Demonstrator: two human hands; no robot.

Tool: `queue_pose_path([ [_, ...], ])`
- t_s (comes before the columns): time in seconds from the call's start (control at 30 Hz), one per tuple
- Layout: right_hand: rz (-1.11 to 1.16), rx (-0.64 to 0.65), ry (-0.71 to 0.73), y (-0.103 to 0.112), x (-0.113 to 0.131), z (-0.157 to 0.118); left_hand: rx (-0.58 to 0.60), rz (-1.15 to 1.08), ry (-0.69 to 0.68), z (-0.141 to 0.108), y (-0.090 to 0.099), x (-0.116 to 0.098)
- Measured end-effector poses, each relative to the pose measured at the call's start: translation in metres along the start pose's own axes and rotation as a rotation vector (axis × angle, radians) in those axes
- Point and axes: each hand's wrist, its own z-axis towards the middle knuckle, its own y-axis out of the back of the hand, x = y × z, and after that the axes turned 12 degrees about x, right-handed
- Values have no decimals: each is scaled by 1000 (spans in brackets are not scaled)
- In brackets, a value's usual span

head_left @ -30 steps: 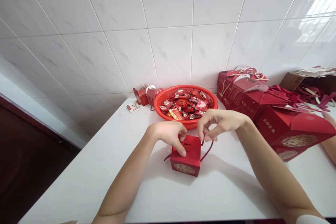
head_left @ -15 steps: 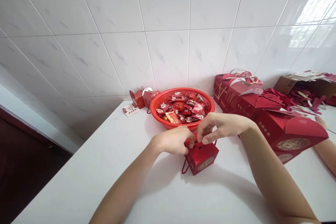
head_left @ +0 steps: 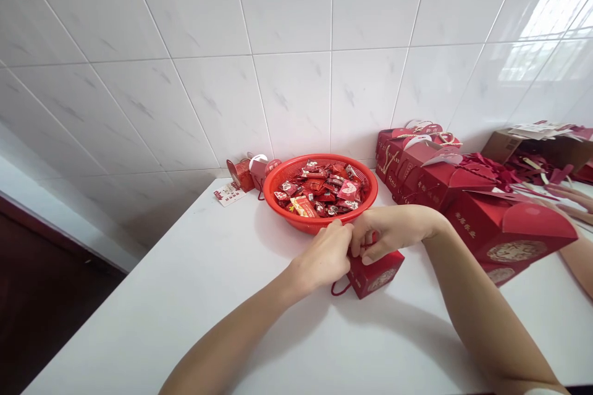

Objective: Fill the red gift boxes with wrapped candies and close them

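At lower centre, the left hand (head_left: 324, 257) and right hand (head_left: 388, 232) meet over a red box (head_left: 376, 273), probably to steady it. Whether either grip is closed, I cannot tell.

Before you: grey-veined white wall tiles (head_left: 287, 6), window reflection (head_left: 546, 21) bright at upper right; white tabletop (head_left: 208, 253) below; dark brown panel (head_left: 46, 296), lower left.

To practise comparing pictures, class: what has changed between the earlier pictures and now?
The small red box shifted right and turned, its medallion now angled rightward. The left hand moved right, meeting the right hand over the box; their exact hold is hidden. The basket and larger red boxes stayed put.
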Motion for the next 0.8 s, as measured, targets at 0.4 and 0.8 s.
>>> queue_pose_path([
  [0.4,54,-98,-28,4,14,-8,-259,-635,-239,-37,45,-6],
  [0.8,261,-398,19,-2,32,-10,-515,-447,-348,-40,40,-16],
])
